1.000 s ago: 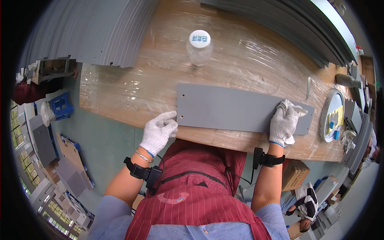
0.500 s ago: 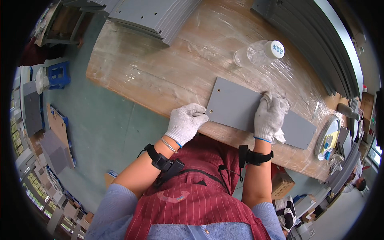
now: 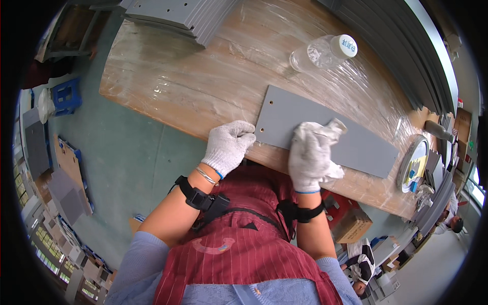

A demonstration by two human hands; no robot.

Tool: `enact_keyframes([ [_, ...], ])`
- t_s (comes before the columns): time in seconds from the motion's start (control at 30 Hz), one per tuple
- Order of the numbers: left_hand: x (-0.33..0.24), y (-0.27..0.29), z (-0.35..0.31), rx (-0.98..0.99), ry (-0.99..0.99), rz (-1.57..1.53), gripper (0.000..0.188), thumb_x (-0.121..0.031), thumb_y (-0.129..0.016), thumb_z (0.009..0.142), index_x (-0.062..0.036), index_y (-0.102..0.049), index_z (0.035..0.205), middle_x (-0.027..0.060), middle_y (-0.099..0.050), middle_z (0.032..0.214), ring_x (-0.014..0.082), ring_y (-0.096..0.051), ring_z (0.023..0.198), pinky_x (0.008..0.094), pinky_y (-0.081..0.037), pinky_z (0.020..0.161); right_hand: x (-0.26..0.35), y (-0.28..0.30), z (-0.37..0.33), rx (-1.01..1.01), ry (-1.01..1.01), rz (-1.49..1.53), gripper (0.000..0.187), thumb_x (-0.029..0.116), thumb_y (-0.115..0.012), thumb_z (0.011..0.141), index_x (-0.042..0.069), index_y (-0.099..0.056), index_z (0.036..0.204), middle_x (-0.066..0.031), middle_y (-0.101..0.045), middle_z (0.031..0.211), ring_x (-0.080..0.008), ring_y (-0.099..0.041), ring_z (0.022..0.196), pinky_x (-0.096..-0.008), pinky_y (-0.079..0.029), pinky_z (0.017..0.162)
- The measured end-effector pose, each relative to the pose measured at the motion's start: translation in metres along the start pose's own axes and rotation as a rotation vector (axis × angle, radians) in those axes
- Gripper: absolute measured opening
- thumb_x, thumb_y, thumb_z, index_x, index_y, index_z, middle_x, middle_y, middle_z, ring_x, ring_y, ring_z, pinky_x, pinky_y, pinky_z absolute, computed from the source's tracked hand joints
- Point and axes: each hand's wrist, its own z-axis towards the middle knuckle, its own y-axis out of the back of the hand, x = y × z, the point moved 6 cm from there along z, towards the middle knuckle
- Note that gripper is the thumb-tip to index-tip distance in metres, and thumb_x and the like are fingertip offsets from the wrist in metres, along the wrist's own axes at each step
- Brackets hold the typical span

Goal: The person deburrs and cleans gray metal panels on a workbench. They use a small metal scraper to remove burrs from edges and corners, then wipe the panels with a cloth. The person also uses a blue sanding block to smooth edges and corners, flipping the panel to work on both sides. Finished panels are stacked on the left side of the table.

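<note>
a long wooden bench wrapped in clear film (image 3: 168, 76) runs across the view, and on its near edge lies a flat grey panel (image 3: 356, 142), its long axis running from the person's left, close to the body, out toward the right and slightly away. both gloved hands sit at the panel's left end, so most of its length stretches off to the right of them. the left hand (image 3: 227, 147) is curled at the panel's corner by the small holes, fingers closed on the edge, though whether it truly pinches it is hard to tell. the right hand (image 3: 309, 155) lies on top of the panel, bunched around a white cloth (image 3: 330, 129). a clear plastic bottle (image 3: 323, 51) lies beyond, well apart.
</note>
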Motion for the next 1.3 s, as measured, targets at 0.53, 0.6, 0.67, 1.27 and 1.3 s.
enact_keyframes([
  [0.53,-0.014,-0.012,0.005,-0.179,-0.027,0.148,0.015,-0.010,-0.075,0.087,-0.0053,-0.061,0.091,0.0016,-0.061,0.073,0.0086,-0.058,0.055,0.0233,-0.050,0.048,-0.056,0.022,0.047,-0.141,-0.123,-0.179,0.030,0.022,-0.059,0.093,0.000,-0.063,0.113,-0.0328,-0.057,0.122,-0.0465,-0.057,0.114,-0.0530,-0.052,0.090],
  [0.6,-0.014,-0.009,0.011,-0.148,0.004,0.201,0.016,-0.010,-0.075,0.087,-0.0061,-0.061,0.093,0.0008,-0.060,0.073,0.0090,-0.058,0.053,0.0238,-0.051,0.047,0.002,-0.011,0.054,0.144,-0.020,-0.176,0.037,0.018,-0.057,0.086,0.001,-0.061,0.118,-0.0340,-0.051,0.131,-0.0497,-0.049,0.129,-0.0536,-0.052,0.093],
  [0.67,-0.013,-0.006,0.010,-0.176,0.009,0.243,0.015,-0.010,-0.075,0.088,-0.0063,-0.061,0.094,0.0004,-0.059,0.073,0.0090,-0.057,0.053,0.0238,-0.051,0.046,-0.011,-0.027,0.041,0.236,-0.058,0.251,0.033,0.017,-0.057,0.087,0.005,-0.064,0.117,-0.0260,-0.058,0.127,-0.0430,-0.059,0.116,-0.0491,-0.055,0.085],
  [1.27,-0.062,-0.035,0.024,-0.334,-0.099,0.566,0.050,-0.011,-0.067,0.091,-0.0033,-0.053,0.138,-0.0015,-0.053,0.086,0.0074,-0.054,0.073,0.0254,-0.049,0.060,-0.430,0.193,-0.046,-0.041,-0.641,-0.243,0.032,0.031,-0.052,0.095,0.005,-0.070,0.104,-0.0181,-0.069,0.111,-0.0385,-0.062,0.106,-0.0448,-0.048,0.093],
  [1.3,-0.063,-0.041,0.026,-0.337,-0.062,0.544,0.045,-0.016,-0.066,0.093,-0.0041,-0.055,0.135,-0.0012,-0.053,0.086,0.0078,-0.054,0.072,0.0262,-0.050,0.060,-0.427,0.182,-0.037,-0.142,-0.798,-0.065,0.031,0.027,-0.053,0.093,0.002,-0.069,0.102,-0.0173,-0.070,0.106,-0.0376,-0.063,0.102,-0.0427,-0.048,0.092],
])
